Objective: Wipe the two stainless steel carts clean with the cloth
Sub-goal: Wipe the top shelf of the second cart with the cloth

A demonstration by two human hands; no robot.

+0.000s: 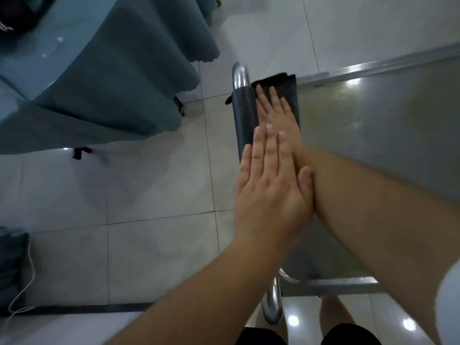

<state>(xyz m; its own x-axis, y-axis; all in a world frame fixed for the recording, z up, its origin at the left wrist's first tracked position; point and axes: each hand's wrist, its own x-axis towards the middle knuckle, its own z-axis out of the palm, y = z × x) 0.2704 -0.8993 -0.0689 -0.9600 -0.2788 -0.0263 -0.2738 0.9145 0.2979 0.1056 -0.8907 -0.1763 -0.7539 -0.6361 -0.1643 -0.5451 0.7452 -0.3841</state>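
The bare left forearm comes up from the bottom of the head view, closest to the lens, and ends in the left hand (271, 185), which lies flat with straight fingers, its fingertips laid over the back of the right wrist and holding nothing. Under it and further out, the right hand (276, 113) is also flat, fingers straight and spread, pressing down on the dark grey folded cloth (290, 88); neither hand curls round anything, so both are working as open palms. The cloth sits at the far left corner of the flat brushed stainless steel cart top (398, 125), just beside the dark padded sleeve on the cart's handle (245, 115), whose bare chrome tube (241, 73) shows at the far end. The cloth looks soft and limp, probably damp, so it should bunch or slide out from under a light palm; stacked hands pressing over its middle seem the sound way to keep it spread while it is pushed. The steel top is hard, smooth and likely slick when wet, and the cart may roll if pushed hard sideways. Beyond the cart, a teal fabric tablecloth (112, 78) hangs to the pale tiled floor (154, 245), and a thin white cable (23, 290) trails at the lower left. No brand, label or readable writing shows anywhere. A second cart is not in view.
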